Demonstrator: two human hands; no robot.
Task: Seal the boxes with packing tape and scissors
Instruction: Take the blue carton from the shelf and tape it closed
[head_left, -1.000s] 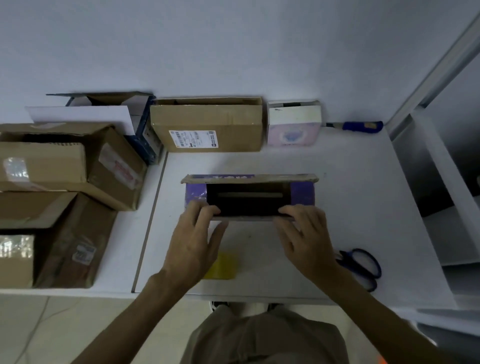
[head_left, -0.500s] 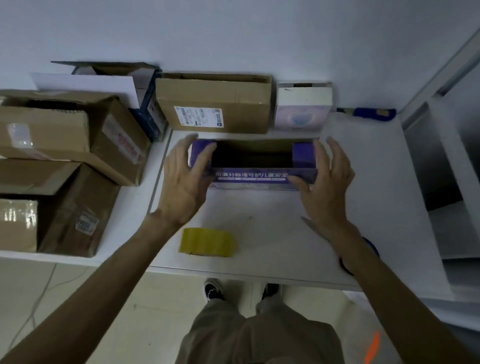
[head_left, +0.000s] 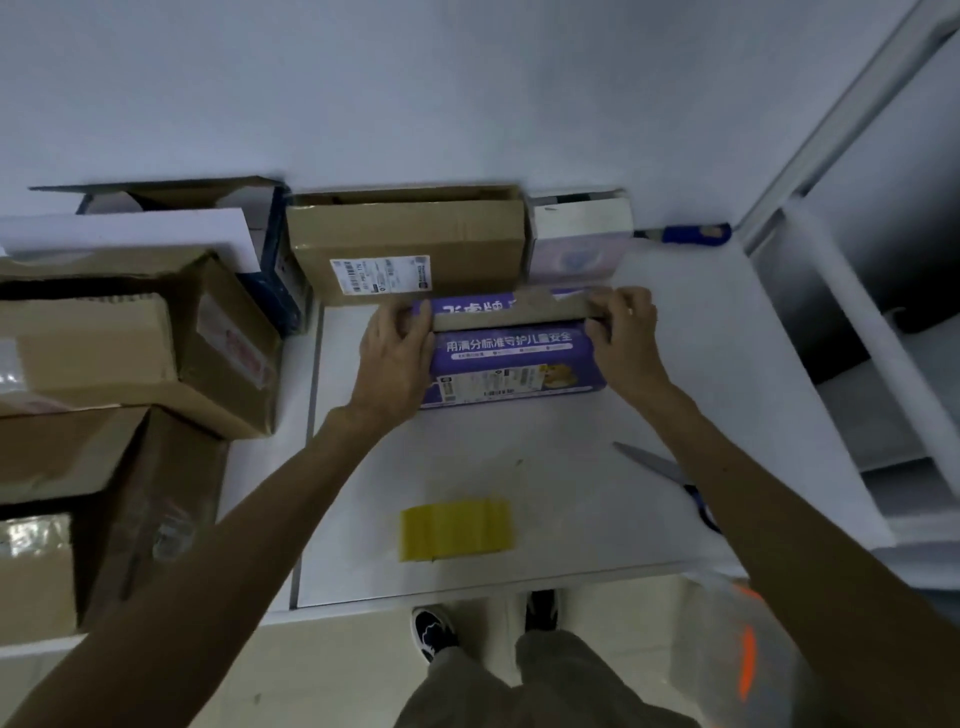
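- holding what, and where?
- left hand (head_left: 395, 353) and right hand (head_left: 623, 338) grip the purple box (head_left: 514, 364) by its ends on the white table (head_left: 545, 467), fingers curled over its brown flap (head_left: 509, 312); tape roll (head_left: 456, 529) and scissors (head_left: 649, 460) lie nearer, untouched.

White table (head_left: 561, 467), purple box (head_left: 514, 364), tape roll (head_left: 456, 529), scissors (head_left: 655, 466)

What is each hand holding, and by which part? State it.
Both hold the purple box: the left hand grips its left end, the right hand its right end.
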